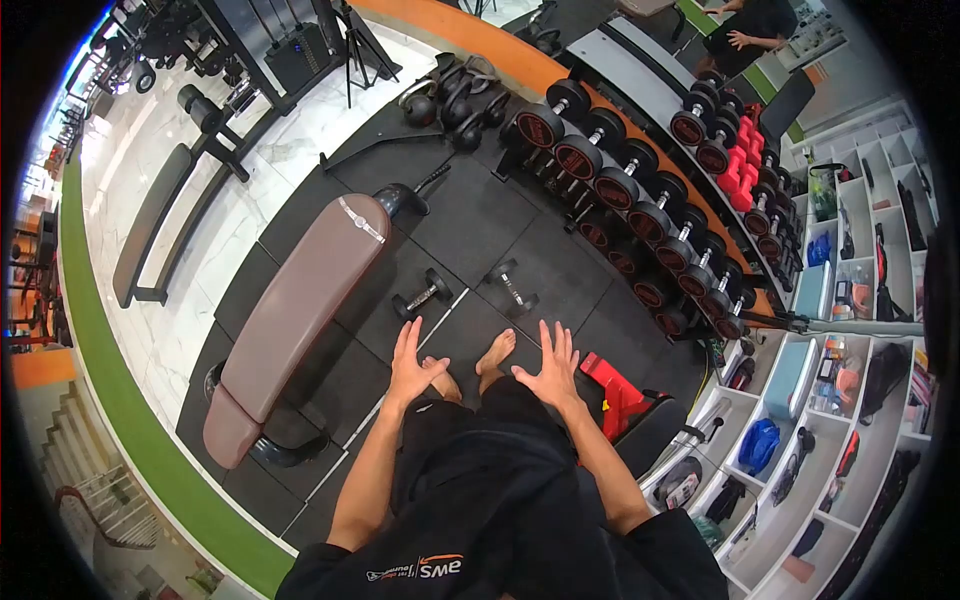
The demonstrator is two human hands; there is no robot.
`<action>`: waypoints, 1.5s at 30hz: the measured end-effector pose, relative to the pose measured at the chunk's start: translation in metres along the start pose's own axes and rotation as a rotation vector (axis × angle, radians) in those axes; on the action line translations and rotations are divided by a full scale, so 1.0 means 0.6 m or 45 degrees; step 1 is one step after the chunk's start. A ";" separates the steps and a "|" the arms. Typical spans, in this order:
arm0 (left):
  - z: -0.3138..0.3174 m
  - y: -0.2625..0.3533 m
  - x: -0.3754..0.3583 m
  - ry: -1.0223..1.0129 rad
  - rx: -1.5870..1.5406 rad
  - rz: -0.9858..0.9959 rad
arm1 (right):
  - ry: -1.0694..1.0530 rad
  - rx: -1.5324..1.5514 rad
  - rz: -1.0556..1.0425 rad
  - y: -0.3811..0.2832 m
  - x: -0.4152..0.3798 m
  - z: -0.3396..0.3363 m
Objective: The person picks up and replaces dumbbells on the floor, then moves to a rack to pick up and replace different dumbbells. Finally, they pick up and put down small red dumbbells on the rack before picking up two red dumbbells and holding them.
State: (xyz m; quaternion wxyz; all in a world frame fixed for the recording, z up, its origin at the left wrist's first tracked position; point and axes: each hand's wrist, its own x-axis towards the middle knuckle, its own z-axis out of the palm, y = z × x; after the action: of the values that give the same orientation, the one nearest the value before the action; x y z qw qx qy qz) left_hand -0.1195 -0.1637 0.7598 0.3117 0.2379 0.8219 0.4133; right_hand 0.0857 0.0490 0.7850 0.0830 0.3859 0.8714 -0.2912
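Spreads fingers on left hand [411, 376] and right hand [553, 374], mid-frame. Has left dumbbell [423, 294] and right dumbbell [512, 288] above matching hands, converging toward frame-top.

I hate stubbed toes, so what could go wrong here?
The bare right foot could stub against the right dumbbell, lying just ahead on the black floor. The left foot might hit the left dumbbell. If one were lifted, it might slip from the fingers onto a bare foot.
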 end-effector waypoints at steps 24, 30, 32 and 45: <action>0.103 0.042 0.116 0.128 0.302 -0.050 | -0.290 0.264 0.006 0.117 0.209 -0.030; 0.098 0.042 0.141 0.067 0.357 -0.105 | -0.346 0.232 0.065 0.117 0.217 -0.013; 0.084 0.050 0.146 0.065 0.376 -0.125 | -0.365 0.210 0.087 0.102 0.217 -0.011; 0.040 -0.074 0.177 -0.072 0.415 -0.235 | -0.204 0.334 0.246 0.051 0.256 0.070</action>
State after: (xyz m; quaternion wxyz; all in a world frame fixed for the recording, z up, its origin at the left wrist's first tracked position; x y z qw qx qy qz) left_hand -0.1822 -0.1061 0.6782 0.3287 0.2204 0.8871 0.2374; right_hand -0.0013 0.1368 0.6805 0.1285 0.4509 0.7754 -0.4230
